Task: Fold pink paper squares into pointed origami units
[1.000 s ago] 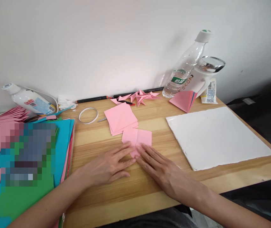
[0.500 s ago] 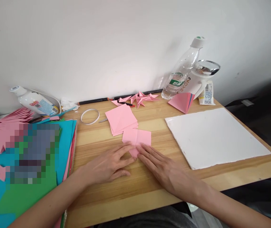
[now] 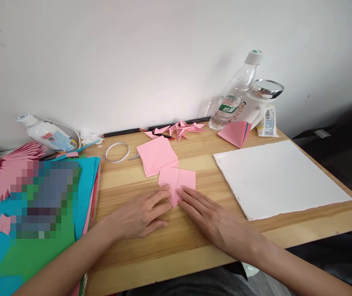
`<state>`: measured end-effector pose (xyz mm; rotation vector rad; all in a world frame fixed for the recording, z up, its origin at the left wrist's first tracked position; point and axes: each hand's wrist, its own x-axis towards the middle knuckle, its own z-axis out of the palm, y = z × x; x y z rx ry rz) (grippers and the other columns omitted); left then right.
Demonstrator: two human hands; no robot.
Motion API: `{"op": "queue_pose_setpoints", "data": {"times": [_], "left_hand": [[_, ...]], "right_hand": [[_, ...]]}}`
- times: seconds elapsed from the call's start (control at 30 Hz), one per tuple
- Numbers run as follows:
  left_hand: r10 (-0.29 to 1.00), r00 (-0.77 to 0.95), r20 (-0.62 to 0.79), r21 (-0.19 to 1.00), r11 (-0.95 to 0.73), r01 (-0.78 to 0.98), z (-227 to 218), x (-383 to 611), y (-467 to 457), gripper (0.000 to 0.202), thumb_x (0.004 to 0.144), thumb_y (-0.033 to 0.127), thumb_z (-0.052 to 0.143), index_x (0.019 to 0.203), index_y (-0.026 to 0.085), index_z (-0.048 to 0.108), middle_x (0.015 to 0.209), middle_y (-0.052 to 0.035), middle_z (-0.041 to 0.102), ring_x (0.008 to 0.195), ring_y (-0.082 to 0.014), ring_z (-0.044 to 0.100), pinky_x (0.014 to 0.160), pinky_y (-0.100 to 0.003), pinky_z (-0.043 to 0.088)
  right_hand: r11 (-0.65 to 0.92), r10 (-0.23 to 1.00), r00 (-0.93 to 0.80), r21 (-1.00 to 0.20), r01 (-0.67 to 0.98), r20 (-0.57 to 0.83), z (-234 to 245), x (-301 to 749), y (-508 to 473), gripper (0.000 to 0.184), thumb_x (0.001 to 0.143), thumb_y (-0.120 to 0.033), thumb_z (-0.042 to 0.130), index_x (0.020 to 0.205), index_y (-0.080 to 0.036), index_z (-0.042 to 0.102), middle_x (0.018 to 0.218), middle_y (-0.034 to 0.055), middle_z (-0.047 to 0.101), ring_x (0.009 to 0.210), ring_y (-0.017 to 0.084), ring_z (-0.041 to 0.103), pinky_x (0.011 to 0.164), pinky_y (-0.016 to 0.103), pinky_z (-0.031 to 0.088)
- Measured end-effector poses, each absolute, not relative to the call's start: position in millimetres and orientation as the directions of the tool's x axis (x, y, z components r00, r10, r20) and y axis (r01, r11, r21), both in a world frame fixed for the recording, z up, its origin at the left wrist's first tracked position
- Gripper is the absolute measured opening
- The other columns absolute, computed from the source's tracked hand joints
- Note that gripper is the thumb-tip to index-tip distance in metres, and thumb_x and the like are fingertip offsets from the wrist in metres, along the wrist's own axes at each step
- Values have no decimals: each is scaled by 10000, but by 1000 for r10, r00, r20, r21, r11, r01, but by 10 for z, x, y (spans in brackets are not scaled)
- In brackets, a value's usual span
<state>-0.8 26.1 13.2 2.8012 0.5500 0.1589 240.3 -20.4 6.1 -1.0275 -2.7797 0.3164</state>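
Observation:
A partly folded pink paper square (image 3: 178, 181) lies on the wooden table (image 3: 169, 246) in front of me. My left hand (image 3: 141, 213) lies flat with its fingertips pressing the paper's lower left edge. My right hand (image 3: 213, 218) lies flat too, its fingertips on the paper's lower right edge. The paper's near corner forms a point between the two hands. Just behind it sits a small stack of pink squares (image 3: 157, 155).
A white board (image 3: 280, 176) lies at the right. Folded pink pieces (image 3: 180, 128), a tape ring (image 3: 117, 151), markers, a water bottle (image 3: 234, 96) and a white jug (image 3: 256, 105) stand by the wall. Coloured paper sheets (image 3: 15, 246) and a white bottle (image 3: 49, 132) fill the left.
Both hands stay pressed on the pink paper, barely shifting. The view has drifted slightly, so the objects sit a little differently in the picture.

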Motion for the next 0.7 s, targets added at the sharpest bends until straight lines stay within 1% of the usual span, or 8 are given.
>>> {"op": "queue_pose_setpoints", "data": {"times": [0.07, 0.17, 0.3, 0.4, 0.53, 0.63, 0.7], "left_hand": [[365, 929, 66, 273, -902, 335, 131, 2, 265, 350, 876, 298, 463, 1157, 95, 515, 1267, -187, 493, 1258, -279, 387, 996, -392, 405], [343, 935, 91, 240, -919, 314, 109, 6, 278, 423, 880, 307, 459, 1235, 77, 464, 1298, -195, 476, 1266, -283, 376, 1000, -405, 401], [330, 941, 76, 205, -929, 309, 92, 16, 288, 479, 877, 346, 466, 1269, 73, 440, 1317, -162, 480, 1302, -293, 308, 1027, -431, 371], [329, 940, 90, 166, -936, 312, 96, 47, 281, 491, 869, 386, 469, 1243, 67, 468, 1289, -147, 515, 1284, -302, 338, 1027, -442, 373], [322, 937, 134, 124, -944, 306, 82, 95, 265, 481, 848, 398, 493, 1190, 59, 514, 1213, -144, 576, 1237, -308, 408, 1016, -440, 392], [317, 938, 139, 117, -946, 302, 53, 110, 260, 432, 848, 393, 494, 1136, 77, 555, 1202, -140, 581, 1230, -309, 417, 1021, -441, 388], [322, 937, 136, 116, -944, 307, 41, 112, 260, 405, 854, 390, 485, 1094, 77, 576, 1198, -155, 578, 1237, -311, 408, 1019, -442, 389]], "right_hand": [[745, 654, -752, -240, 623, 79, 69, 2396, -205, 502, 850, -18, 394, 1345, -69, 326, 1422, 192, 283, 1343, 258, 165, 1044, 432, 358], [745, 657, -750, -224, 628, 80, 67, 2381, -209, 520, 843, -11, 391, 1354, -65, 309, 1419, 192, 290, 1339, 261, 178, 1044, 425, 361], [743, 662, -746, -200, 639, 75, 34, 2368, -218, 516, 842, -12, 382, 1352, -47, 311, 1418, 197, 291, 1339, 274, 181, 1041, 434, 362], [743, 661, -746, -204, 637, 77, 22, 2374, -219, 502, 845, -25, 391, 1343, -41, 329, 1420, 198, 288, 1343, 280, 174, 1039, 440, 363], [740, 660, -746, -241, 628, 84, 41, 2411, -192, 507, 854, -45, 393, 1354, -87, 325, 1425, 160, 304, 1350, 242, 185, 1036, 413, 377], [758, 641, -763, -217, 615, 76, 46, 2448, -149, 481, 865, -68, 406, 1341, -112, 361, 1408, 156, 342, 1331, 246, 251, 1028, 407, 382], [767, 635, -769, -188, 613, 82, 38, 2474, -118, 446, 873, -91, 418, 1317, -130, 404, 1388, 166, 375, 1308, 257, 304, 1018, 421, 383]]}}
